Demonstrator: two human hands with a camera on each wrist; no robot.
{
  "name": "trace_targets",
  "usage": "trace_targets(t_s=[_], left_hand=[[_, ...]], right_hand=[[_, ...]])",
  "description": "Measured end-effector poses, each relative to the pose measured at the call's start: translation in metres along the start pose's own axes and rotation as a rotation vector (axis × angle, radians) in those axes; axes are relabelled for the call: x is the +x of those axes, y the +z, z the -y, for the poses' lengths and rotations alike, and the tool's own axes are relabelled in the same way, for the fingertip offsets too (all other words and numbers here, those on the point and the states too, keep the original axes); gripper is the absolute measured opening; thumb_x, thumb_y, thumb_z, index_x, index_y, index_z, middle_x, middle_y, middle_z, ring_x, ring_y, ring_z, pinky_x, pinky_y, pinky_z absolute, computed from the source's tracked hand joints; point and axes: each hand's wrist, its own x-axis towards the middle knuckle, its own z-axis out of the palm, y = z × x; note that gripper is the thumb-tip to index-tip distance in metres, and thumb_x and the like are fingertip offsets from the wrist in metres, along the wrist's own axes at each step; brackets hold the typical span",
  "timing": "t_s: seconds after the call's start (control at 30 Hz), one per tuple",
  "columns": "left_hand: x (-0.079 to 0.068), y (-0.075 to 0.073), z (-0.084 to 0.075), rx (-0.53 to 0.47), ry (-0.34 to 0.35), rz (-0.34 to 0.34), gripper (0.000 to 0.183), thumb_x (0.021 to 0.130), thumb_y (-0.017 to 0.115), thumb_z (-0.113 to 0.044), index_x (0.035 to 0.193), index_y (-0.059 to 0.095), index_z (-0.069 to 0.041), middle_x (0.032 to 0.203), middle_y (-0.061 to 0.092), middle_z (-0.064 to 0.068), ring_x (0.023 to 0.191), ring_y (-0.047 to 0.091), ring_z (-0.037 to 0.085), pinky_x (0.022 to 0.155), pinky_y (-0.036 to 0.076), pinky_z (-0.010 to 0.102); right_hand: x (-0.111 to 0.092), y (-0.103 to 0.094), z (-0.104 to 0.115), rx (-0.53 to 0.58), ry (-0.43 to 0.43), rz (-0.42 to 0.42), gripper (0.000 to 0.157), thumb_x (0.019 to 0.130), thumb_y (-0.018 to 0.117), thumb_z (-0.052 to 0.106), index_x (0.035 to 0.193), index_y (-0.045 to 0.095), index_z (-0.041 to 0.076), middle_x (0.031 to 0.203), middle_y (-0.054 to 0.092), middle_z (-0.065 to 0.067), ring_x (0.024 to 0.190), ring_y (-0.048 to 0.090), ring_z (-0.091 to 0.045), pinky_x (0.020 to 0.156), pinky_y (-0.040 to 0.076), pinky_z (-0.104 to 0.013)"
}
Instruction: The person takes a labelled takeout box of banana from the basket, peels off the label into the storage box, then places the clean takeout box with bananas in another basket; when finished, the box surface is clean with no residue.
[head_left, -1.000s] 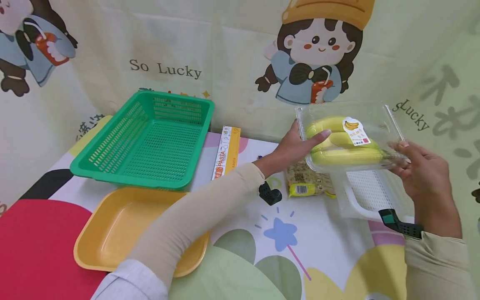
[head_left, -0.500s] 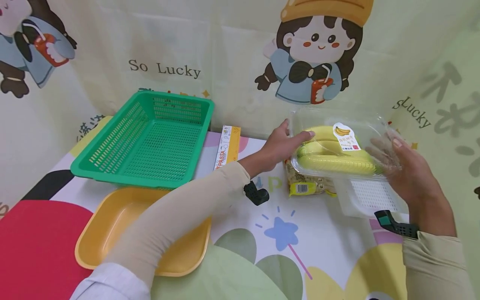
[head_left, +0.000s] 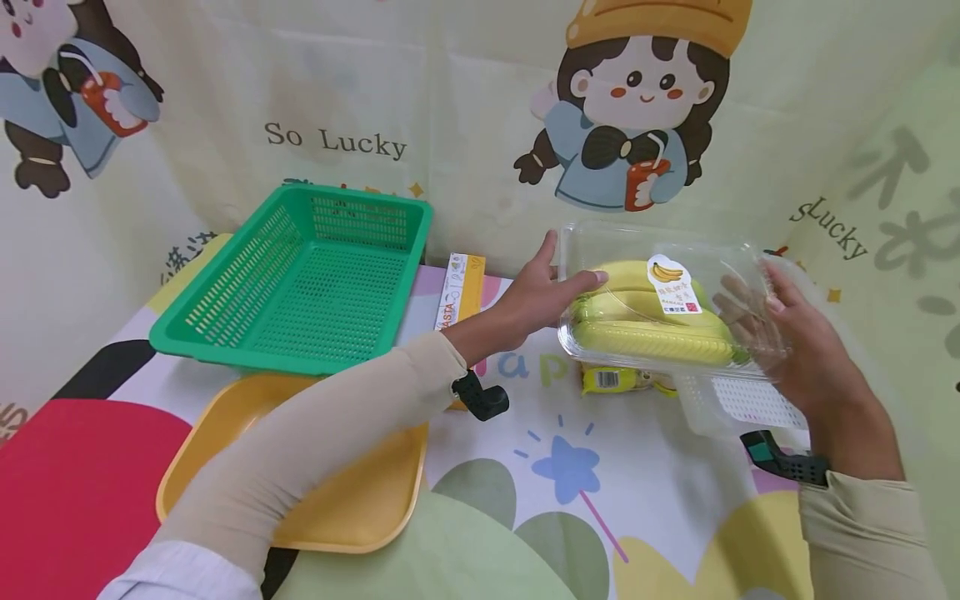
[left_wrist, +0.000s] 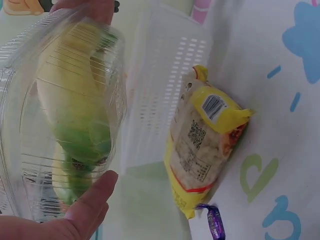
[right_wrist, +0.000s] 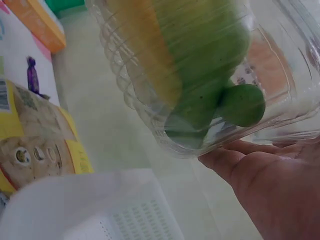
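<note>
A clear plastic box of bananas (head_left: 645, 325) with a white banana sticker is held up above the table, tilted toward the head camera. My left hand (head_left: 534, 296) grips its left end, thumb over the front and fingers behind. At the opposite end my right hand (head_left: 806, 342) holds the box, its fingers showing through the clear plastic. Green banana stems (right_wrist: 240, 105) show inside near the right hand. Below the box lies a yellow-ended food packet (left_wrist: 205, 135), partly hidden in the head view, beside a white perforated basket (head_left: 750, 404).
A green basket (head_left: 300, 283) stands at the back left, with a yellow-orange tray (head_left: 360, 500) in front, partly under the left forearm. A pasta box (head_left: 461, 287) lies right of the green basket. A small purple-wrapped sweet (left_wrist: 215, 222) lies near the packet.
Both hands have brought the banana box left and slightly down. It now covers more of the food packet, and the left forearm has shifted left over the tray.
</note>
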Motion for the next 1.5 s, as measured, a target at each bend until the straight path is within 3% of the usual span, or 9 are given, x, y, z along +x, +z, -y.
trace_targets(t_s=[0.2, 0.3, 0.63, 0.87, 1.07, 1.2, 1.3, 1.37, 1.5], left_hand=[[-0.008, -0.009, -0.001, -0.057, 0.016, 0.007, 0.096, 0.09, 0.068, -0.04, 0.156, -0.001, -0.04, 0.146, 0.04, 0.011, 0.119, 0.054, 0.023, 0.088, 0.053, 0.044], [-0.013, -0.017, 0.001, -0.063, 0.02, 0.014, 0.095, 0.09, 0.069, -0.038, 0.156, 0.0, -0.039, 0.146, 0.039, 0.012, 0.12, 0.053, 0.025, 0.087, 0.053, 0.043], [-0.021, -0.035, 0.009, -0.031, -0.011, 0.048, 0.093, 0.092, 0.066, -0.038, 0.156, -0.001, -0.037, 0.143, 0.042, 0.013, 0.118, 0.054, 0.029, 0.086, 0.053, 0.047], [-0.033, -0.042, 0.018, -0.034, -0.033, 0.061, 0.095, 0.093, 0.066, -0.033, 0.156, -0.004, -0.036, 0.145, 0.038, 0.012, 0.124, 0.05, 0.028, 0.083, 0.054, 0.044], [-0.042, -0.046, 0.026, -0.014, -0.059, 0.084, 0.092, 0.094, 0.065, -0.031, 0.154, -0.003, -0.041, 0.144, 0.039, 0.012, 0.122, 0.051, 0.029, 0.084, 0.054, 0.043], [-0.048, -0.049, 0.031, 0.044, -0.099, 0.092, 0.093, 0.093, 0.065, -0.033, 0.153, -0.006, -0.039, 0.147, 0.036, 0.012, 0.122, 0.049, 0.026, 0.083, 0.055, 0.038], [-0.053, -0.052, 0.034, 0.11, -0.131, 0.097, 0.099, 0.091, 0.065, -0.038, 0.154, -0.012, -0.036, 0.151, 0.03, 0.012, 0.1, 0.053, 0.025, 0.068, 0.05, 0.031], [-0.054, -0.053, 0.035, 0.128, -0.141, 0.102, 0.102, 0.091, 0.066, -0.039, 0.153, -0.014, -0.035, 0.153, 0.028, 0.011, 0.1, 0.051, 0.024, 0.066, 0.046, 0.031], [-0.055, -0.054, 0.04, 0.08, -0.166, 0.143, 0.101, 0.092, 0.068, -0.031, 0.153, -0.012, -0.032, 0.146, 0.036, 0.012, 0.117, 0.05, 0.025, 0.087, 0.052, 0.039]], right_hand=[[0.002, 0.01, -0.005, -0.019, -0.021, -0.01, 0.058, 0.104, 0.033, 0.018, 0.157, 0.013, 0.029, 0.16, 0.021, 0.0, 0.136, 0.038, -0.012, 0.102, 0.04, -0.028], [0.003, 0.013, -0.011, 0.015, -0.016, -0.016, 0.059, 0.105, 0.034, 0.016, 0.158, 0.01, 0.028, 0.16, 0.022, 0.0, 0.134, 0.041, -0.011, 0.103, 0.038, -0.027], [0.0, 0.024, -0.026, -0.091, 0.055, -0.049, 0.065, 0.106, 0.032, 0.014, 0.157, -0.008, 0.024, 0.162, 0.003, -0.008, 0.132, 0.041, -0.007, 0.1, 0.037, -0.022], [-0.003, 0.034, -0.035, -0.139, 0.049, -0.018, 0.062, 0.106, 0.032, 0.011, 0.158, -0.002, 0.02, 0.161, 0.018, -0.001, 0.129, 0.045, -0.003, 0.098, 0.041, -0.025], [-0.007, 0.041, -0.043, -0.057, 0.042, 0.016, 0.062, 0.106, 0.032, 0.007, 0.157, -0.003, 0.015, 0.147, 0.044, 0.012, 0.128, 0.047, -0.006, 0.097, 0.044, -0.024], [-0.01, 0.045, -0.046, -0.125, 0.072, 0.017, 0.06, 0.107, 0.032, 0.009, 0.157, 0.002, 0.021, 0.149, 0.04, 0.011, 0.125, 0.051, -0.009, 0.092, 0.049, -0.027], [-0.012, 0.046, -0.049, -0.195, 0.101, -0.008, 0.058, 0.107, 0.032, 0.014, 0.158, 0.006, 0.025, 0.152, 0.035, 0.006, 0.119, 0.056, -0.011, 0.087, 0.052, -0.029], [-0.013, 0.045, -0.052, -0.203, 0.119, -0.014, 0.057, 0.108, 0.031, 0.017, 0.158, 0.005, 0.023, 0.152, 0.035, 0.005, 0.12, 0.055, -0.011, 0.089, 0.051, -0.027], [-0.017, 0.045, -0.062, -0.23, 0.156, -0.033, 0.059, 0.108, 0.031, 0.022, 0.157, -0.002, 0.015, 0.151, 0.034, 0.007, 0.122, 0.05, -0.004, 0.092, 0.046, -0.02]])
